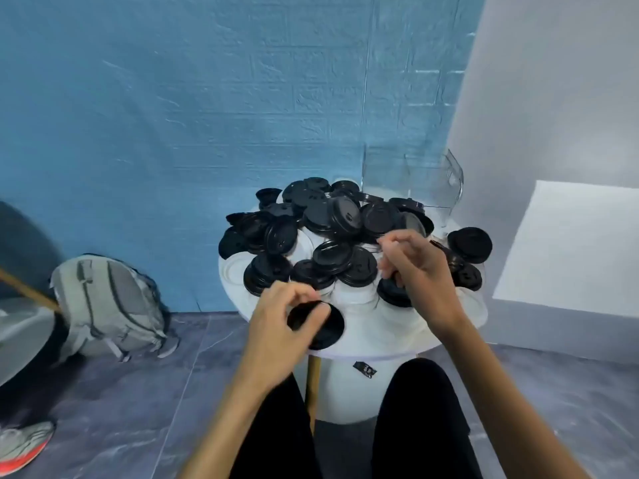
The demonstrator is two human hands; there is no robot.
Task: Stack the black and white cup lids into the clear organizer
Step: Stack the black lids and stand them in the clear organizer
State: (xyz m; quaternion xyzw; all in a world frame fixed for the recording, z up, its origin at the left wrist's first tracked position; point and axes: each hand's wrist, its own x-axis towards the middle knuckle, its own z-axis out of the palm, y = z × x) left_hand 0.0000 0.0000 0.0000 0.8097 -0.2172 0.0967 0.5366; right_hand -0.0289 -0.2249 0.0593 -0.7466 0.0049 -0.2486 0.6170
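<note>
Grey backpack [110, 305] stands on dark tiled floor [138, 392], well left of the left hand [281, 326], against blue wall [173, 98]. Shoe [24, 445] lies lower left. White panel [574, 250] leans beyond the right hand [415, 267].

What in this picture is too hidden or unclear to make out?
Head view, the only one:
- White lids: they blend into the round white table, and the pile of black plastic cup lids covers most, so they cannot be counted.
- Right hand: its curled fingers hide what they pinch.
- Clear plastic organizer: reflections hide whether it holds anything.
- Left hand: it partly covers the black lid it grips.
</note>
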